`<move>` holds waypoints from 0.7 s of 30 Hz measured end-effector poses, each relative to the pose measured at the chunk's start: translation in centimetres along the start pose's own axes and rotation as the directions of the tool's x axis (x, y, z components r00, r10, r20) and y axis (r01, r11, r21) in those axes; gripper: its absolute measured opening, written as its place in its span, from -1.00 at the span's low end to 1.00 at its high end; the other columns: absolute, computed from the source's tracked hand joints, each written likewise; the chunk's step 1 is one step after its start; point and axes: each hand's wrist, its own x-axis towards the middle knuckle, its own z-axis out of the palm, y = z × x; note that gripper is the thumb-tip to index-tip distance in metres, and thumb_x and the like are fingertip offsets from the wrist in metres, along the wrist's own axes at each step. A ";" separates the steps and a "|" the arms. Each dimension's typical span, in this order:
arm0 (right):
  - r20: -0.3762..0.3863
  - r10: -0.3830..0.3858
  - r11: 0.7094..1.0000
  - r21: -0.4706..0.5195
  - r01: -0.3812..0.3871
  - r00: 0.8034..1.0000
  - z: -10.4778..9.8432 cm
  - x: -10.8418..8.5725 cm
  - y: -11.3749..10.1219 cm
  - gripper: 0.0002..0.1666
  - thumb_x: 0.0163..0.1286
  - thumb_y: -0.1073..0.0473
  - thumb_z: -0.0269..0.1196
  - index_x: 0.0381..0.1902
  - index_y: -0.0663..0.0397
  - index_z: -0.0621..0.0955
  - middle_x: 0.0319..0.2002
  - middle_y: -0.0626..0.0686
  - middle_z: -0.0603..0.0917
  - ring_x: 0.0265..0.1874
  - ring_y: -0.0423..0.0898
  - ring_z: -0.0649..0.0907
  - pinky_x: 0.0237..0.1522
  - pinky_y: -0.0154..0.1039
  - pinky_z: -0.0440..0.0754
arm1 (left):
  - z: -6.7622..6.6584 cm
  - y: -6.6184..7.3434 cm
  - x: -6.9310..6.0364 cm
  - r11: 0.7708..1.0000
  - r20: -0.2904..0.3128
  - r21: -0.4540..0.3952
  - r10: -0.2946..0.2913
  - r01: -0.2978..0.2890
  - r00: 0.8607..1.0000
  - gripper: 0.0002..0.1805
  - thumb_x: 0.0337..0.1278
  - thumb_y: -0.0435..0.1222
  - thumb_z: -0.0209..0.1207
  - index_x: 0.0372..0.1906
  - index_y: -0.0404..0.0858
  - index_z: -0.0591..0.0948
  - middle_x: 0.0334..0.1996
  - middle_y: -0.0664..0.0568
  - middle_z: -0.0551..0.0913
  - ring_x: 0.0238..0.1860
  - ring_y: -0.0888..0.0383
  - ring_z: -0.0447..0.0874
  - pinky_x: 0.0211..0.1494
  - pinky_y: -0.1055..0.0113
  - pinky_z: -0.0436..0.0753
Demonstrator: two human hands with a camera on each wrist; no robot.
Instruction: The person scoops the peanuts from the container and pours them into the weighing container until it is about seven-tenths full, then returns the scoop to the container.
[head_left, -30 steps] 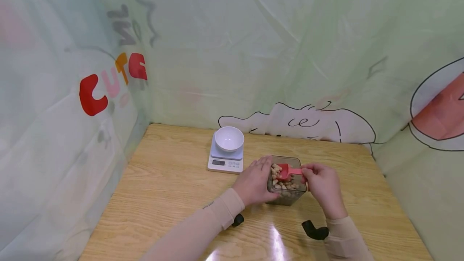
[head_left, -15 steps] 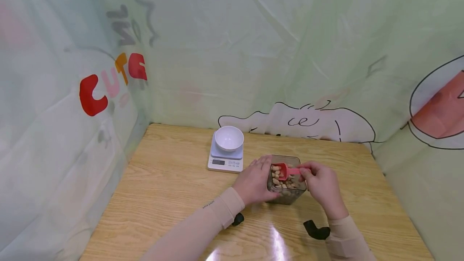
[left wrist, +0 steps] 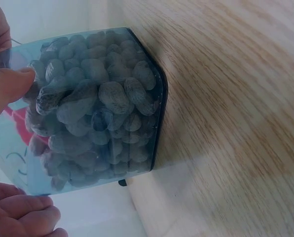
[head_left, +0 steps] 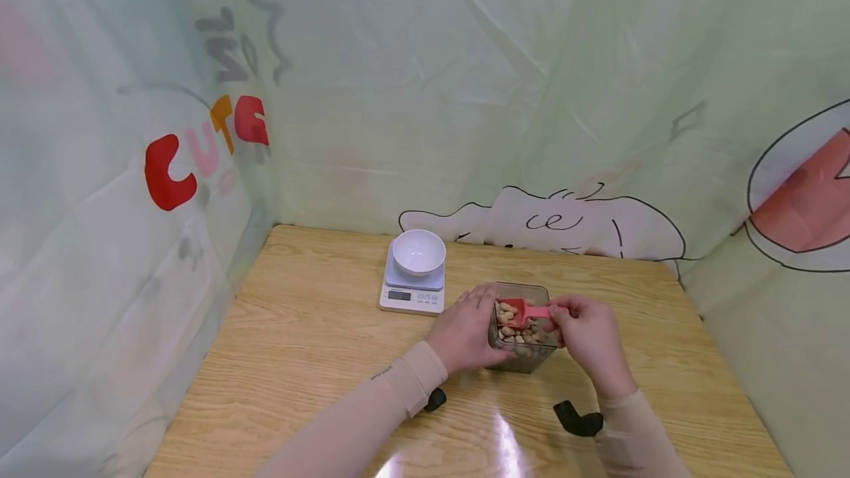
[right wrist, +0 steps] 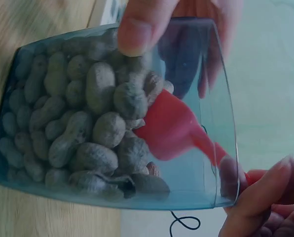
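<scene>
A smoky see-through plastic container (head_left: 522, 361) stands on the table, part filled with unshelled peanuts (left wrist: 97, 113). My left hand (head_left: 467, 332) grips its left side; in the left wrist view the thumb (left wrist: 11, 86) lies on one wall and the fingers (left wrist: 26, 217) on another. Inside the container, a red scoop (right wrist: 169, 126) sits at the top of the peanuts, with some peanuts at its mouth. My right hand (head_left: 591, 338) pinches the scoop's handle between thumb and fingers at the container's right rim.
Left of the container, a white kitchen scale (head_left: 412, 302) bears a white bowl (head_left: 419, 252) near the table's back. A curved black piece (head_left: 578, 420) shows by the right wrist. Printed curtains (head_left: 425, 94) hang behind the wooden table (head_left: 312, 330).
The scoop has shifted slightly left among the peanuts and its angle has changed a little, the right hand moving with it. My left hand and the container have stayed almost still.
</scene>
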 end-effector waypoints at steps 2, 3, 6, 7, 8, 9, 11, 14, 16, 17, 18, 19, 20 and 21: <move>-0.023 -0.095 0.990 -0.102 0.092 0.995 0.3 -0.4 0.0 -0.72 0.67 0.24 0.16 0.04 0.31 0.75 -0.41 0.13 0.79 -0.63 -0.16 0.56 -0.66 -0.27 0.51 | 0.0 0.0 0.0 1.000 -0.006 -0.004 -0.003 0.003 1.000 0.37 0.01 0.38 0.48 0.72 -0.29 0.13 0.64 -0.13 0.38 0.65 0.04 0.39 0.74 0.20 0.34; -0.034 -0.142 0.980 -0.147 0.136 0.989 0.4 -0.6 0.0 -0.74 0.66 0.26 0.18 0.00 0.27 0.77 -0.41 0.13 0.79 -0.62 -0.16 0.56 -0.68 -0.27 0.47 | 0.0 -0.1 0.0 1.000 -0.009 -0.006 -0.003 0.003 1.000 0.36 0.01 0.38 0.48 0.71 -0.29 0.14 0.64 -0.13 0.38 0.64 0.05 0.39 0.73 0.20 0.35; -0.063 -0.255 0.943 -0.235 0.234 0.965 0.9 -1.2 0.0 -0.80 0.61 0.33 0.22 -0.06 0.23 0.79 -0.41 0.11 0.80 -0.57 -0.17 0.58 -0.68 -0.29 0.44 | 0.0 -0.1 0.1 1.000 -0.008 -0.009 0.003 -0.003 1.000 0.35 0.03 0.37 0.47 0.71 -0.30 0.15 0.65 -0.13 0.38 0.65 0.05 0.38 0.73 0.20 0.35; -0.070 -0.274 0.935 -0.252 0.248 0.959 1.0 -1.4 0.1 -0.81 0.60 0.35 0.23 -0.07 0.23 0.79 -0.40 0.11 0.81 -0.56 -0.18 0.59 -0.68 -0.30 0.44 | 0.0 -0.1 0.1 1.000 -0.005 -0.011 0.005 -0.005 1.000 0.35 0.03 0.36 0.48 0.71 -0.31 0.15 0.65 -0.13 0.38 0.65 0.05 0.38 0.73 0.20 0.34; -0.073 -0.285 0.930 -0.261 0.257 0.956 1.0 -1.5 0.1 -0.81 0.60 0.35 0.23 -0.08 0.23 0.79 -0.40 0.11 0.81 -0.55 -0.18 0.59 -0.68 -0.30 0.43 | 0.0 0.0 0.1 1.000 -0.002 -0.013 0.006 -0.006 1.000 0.35 0.03 0.36 0.48 0.71 -0.31 0.15 0.65 -0.13 0.37 0.65 0.05 0.38 0.73 0.20 0.34; -0.079 -0.290 0.927 -0.269 0.260 0.954 1.1 -1.5 0.0 -0.81 0.60 0.36 0.23 -0.09 0.23 0.79 -0.40 0.11 0.81 -0.56 -0.17 0.58 -0.68 -0.30 0.43 | 0.0 0.0 0.1 1.000 0.000 -0.014 0.007 -0.007 1.000 0.35 0.03 0.36 0.48 0.71 -0.31 0.15 0.65 -0.13 0.37 0.65 0.05 0.38 0.73 0.20 0.34; -0.083 -0.273 0.933 -0.266 0.243 0.958 1.0 -1.4 0.0 -0.80 0.61 0.34 0.22 -0.08 0.23 0.79 -0.39 0.11 0.80 -0.55 -0.16 0.58 -0.67 -0.30 0.43 | 0.0 0.1 0.0 1.000 0.001 -0.018 0.003 -0.002 1.000 0.36 0.02 0.36 0.48 0.72 -0.30 0.14 0.65 -0.13 0.37 0.65 0.05 0.38 0.73 0.20 0.34; -0.075 -0.206 0.952 -0.244 0.183 0.976 0.8 -1.0 -0.2 -0.76 0.64 0.28 0.19 -0.04 0.22 0.79 -0.40 0.10 0.80 -0.59 -0.14 0.55 -0.67 -0.29 0.41 | 0.0 0.1 0.0 1.000 -0.002 -0.022 -0.004 0.004 1.000 0.36 0.01 0.37 0.49 0.72 -0.30 0.14 0.65 -0.14 0.37 0.65 0.05 0.38 0.73 0.19 0.35; -0.060 -0.137 0.973 -0.197 0.123 0.989 0.6 -0.7 -0.2 -0.73 0.66 0.24 0.17 -0.01 0.24 0.78 -0.41 0.10 0.80 -0.59 -0.13 0.55 -0.67 -0.27 0.41 | 0.1 0.0 0.0 1.000 -0.004 -0.028 -0.006 0.006 1.000 0.36 0.01 0.37 0.49 0.72 -0.30 0.13 0.65 -0.14 0.36 0.65 0.04 0.38 0.73 0.19 0.36; -0.052 -0.103 0.981 -0.167 0.093 0.993 0.5 -0.6 -0.3 -0.71 0.66 0.22 0.17 0.01 0.25 0.78 -0.41 0.10 0.81 -0.60 -0.13 0.56 -0.66 -0.27 0.43 | 0.1 0.0 0.0 1.000 -0.004 -0.029 -0.006 0.006 1.000 0.37 0.01 0.36 0.49 0.72 -0.30 0.12 0.65 -0.14 0.36 0.65 0.04 0.37 0.73 0.18 0.36; -0.041 -0.066 0.989 -0.134 0.060 0.997 0.4 -0.4 -0.3 -0.69 0.67 0.20 0.16 0.03 0.27 0.77 -0.41 0.09 0.81 -0.61 -0.14 0.56 -0.66 -0.27 0.45 | 0.1 0.0 0.0 1.000 -0.004 -0.030 -0.005 0.005 1.000 0.37 0.02 0.36 0.48 0.72 -0.30 0.12 0.66 -0.14 0.35 0.66 0.04 0.37 0.73 0.19 0.35; -0.033 -0.032 0.994 -0.101 0.029 0.999 0.3 -0.3 -0.3 -0.68 0.67 0.18 0.15 0.04 0.28 0.76 -0.41 0.09 0.81 -0.60 -0.15 0.58 -0.65 -0.27 0.49 | 0.1 0.0 0.0 1.000 -0.004 -0.031 -0.004 0.004 1.000 0.37 0.02 0.36 0.48 0.72 -0.30 0.12 0.66 -0.14 0.35 0.66 0.04 0.36 0.73 0.19 0.35; -0.022 0.001 0.998 -0.064 -0.002 1.000 0.2 -0.2 -0.3 -0.66 0.68 0.17 0.14 0.06 0.30 0.74 -0.41 0.08 0.81 -0.61 -0.16 0.58 -0.63 -0.27 0.53 | 0.1 0.0 0.0 0.999 -0.004 -0.033 -0.003 0.003 1.000 0.37 0.02 0.36 0.48 0.72 -0.30 0.12 0.66 -0.15 0.34 0.66 0.04 0.36 0.73 0.19 0.35; -0.010 0.032 0.999 -0.023 -0.032 0.999 0.2 -0.1 -0.3 -0.64 0.69 0.16 0.12 0.08 0.33 0.73 -0.42 0.07 0.81 -0.60 -0.16 0.59 -0.62 -0.27 0.56 | 0.1 0.0 0.0 0.999 -0.006 -0.035 -0.002 0.001 1.000 0.37 0.02 0.36 0.49 0.72 -0.30 0.12 0.67 -0.15 0.34 0.66 0.04 0.36 0.73 0.19 0.35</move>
